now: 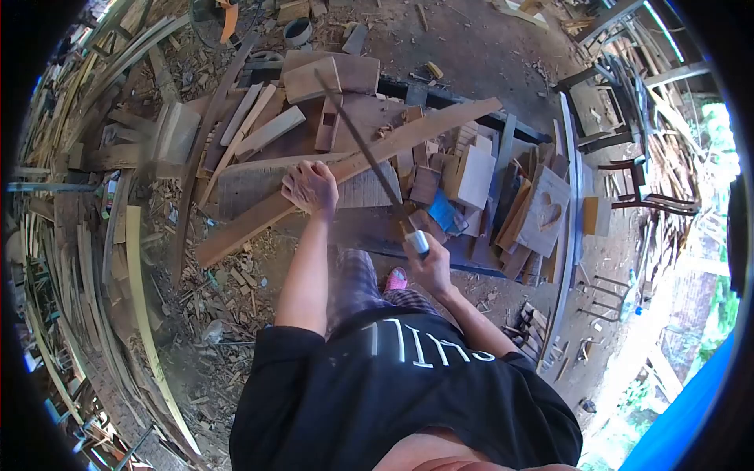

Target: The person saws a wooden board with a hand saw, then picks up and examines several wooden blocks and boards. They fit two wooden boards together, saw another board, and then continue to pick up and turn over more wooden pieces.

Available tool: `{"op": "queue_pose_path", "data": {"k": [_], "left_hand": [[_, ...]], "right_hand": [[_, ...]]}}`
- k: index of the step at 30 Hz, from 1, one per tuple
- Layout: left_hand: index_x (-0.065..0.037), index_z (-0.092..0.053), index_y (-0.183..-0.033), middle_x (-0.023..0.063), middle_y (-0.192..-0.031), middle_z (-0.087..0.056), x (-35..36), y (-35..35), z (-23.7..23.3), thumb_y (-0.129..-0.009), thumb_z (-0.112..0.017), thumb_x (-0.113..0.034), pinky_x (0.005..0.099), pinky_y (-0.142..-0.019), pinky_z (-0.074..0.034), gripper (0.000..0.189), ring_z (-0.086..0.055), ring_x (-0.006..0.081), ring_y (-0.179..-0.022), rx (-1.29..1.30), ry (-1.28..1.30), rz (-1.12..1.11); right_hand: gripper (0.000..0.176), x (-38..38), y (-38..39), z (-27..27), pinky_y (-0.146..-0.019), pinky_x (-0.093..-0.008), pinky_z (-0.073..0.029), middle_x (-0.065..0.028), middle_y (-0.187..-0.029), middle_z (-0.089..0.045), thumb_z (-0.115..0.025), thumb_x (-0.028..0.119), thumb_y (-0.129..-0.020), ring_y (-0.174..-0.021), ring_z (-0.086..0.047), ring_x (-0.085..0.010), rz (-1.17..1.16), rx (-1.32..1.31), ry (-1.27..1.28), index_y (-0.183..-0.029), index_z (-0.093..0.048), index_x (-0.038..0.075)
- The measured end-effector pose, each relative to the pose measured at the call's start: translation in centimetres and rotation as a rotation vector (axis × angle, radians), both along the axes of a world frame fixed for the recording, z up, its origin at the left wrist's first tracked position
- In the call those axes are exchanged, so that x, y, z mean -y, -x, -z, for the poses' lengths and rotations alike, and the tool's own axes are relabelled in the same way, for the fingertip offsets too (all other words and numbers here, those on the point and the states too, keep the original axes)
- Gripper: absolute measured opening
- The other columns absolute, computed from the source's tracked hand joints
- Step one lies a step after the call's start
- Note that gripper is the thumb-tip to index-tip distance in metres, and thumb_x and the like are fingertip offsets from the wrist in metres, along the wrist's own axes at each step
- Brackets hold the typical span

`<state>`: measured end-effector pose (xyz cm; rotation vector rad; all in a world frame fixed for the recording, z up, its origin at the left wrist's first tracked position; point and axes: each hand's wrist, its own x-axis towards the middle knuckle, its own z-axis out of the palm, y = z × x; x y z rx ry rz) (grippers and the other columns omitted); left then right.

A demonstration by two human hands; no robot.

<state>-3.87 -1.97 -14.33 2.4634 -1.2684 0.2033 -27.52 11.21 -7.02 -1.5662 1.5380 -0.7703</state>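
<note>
- Left hand [310,188], centre of the frame: fingers curled over the plank [440,125] and bearing down with a straight arm. It looks like a clamp, weight put on the wood so it cannot skid.
- The plank is long and pale, running on a slant from the lower left to the upper right. It lies on top of a heap of boards on the bench [397,85], so it is raised clear of the ground and both ends are free.
- Right hand [428,259], just right of centre and lower: closed tight round the pale handle of the saw [365,153].
- The thin dark saw blade runs up and to the left from that fist. It crosses the plank just right of the left hand, near it but apart. I cannot tell whether the teeth are biting the wood.
- The holding hand sits beside the crossing point, probably to steady the wood just where the blade meets it.
- A pink shoe [397,279] shows below the bench edge, close under the right hand. The stance seems tucked in tight to the work.
- Right of the saw are loose offcuts, among them a board with a heart cut out [547,210] and a blue scrap [442,212].
- Bent strips [145,314] lie on the ground at lower left, and chair frames [648,196] stand at the right edge.
</note>
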Motion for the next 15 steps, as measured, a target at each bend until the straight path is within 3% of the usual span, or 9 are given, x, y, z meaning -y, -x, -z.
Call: {"op": "queue_pose_path", "data": {"k": [4, 15], "left_hand": [[-0.010, -0.062, -0.090, 0.0140, -0.101, -0.061, 0.4, 0.2, 0.0, -0.085, -0.048, -0.031, 0.0445, -0.085, -0.035, 0.025, -0.051, 0.0292, -0.099, -0.037, -0.080, -0.068], [-0.014, -0.064, -0.090, 0.0105, -0.098, -0.061, 1.3, -0.7, 1.6, -0.083, -0.055, -0.034, 0.0423, -0.082, -0.033, 0.023, -0.050, 0.0283, -0.100, -0.086, -0.046, -0.104]], "right_hand": [[0.027, -1.7, -1.3, 1.9, -0.069, -0.0420, -0.049, -0.0196, -0.092, -0.060, -0.064, 0.011, -0.087, -0.083, -0.061, -0.0405, -0.070, 0.083, 0.145, -0.108, -0.050, 0.002], [0.032, -6.6, -1.0, 2.8, -0.067, -0.0499, -0.049, -0.0249, -0.095, -0.059, -0.058, 0.013, -0.092, -0.084, -0.060, -0.0459, -0.118, -0.015, 0.117, -0.117, -0.041, 0.003]]}}
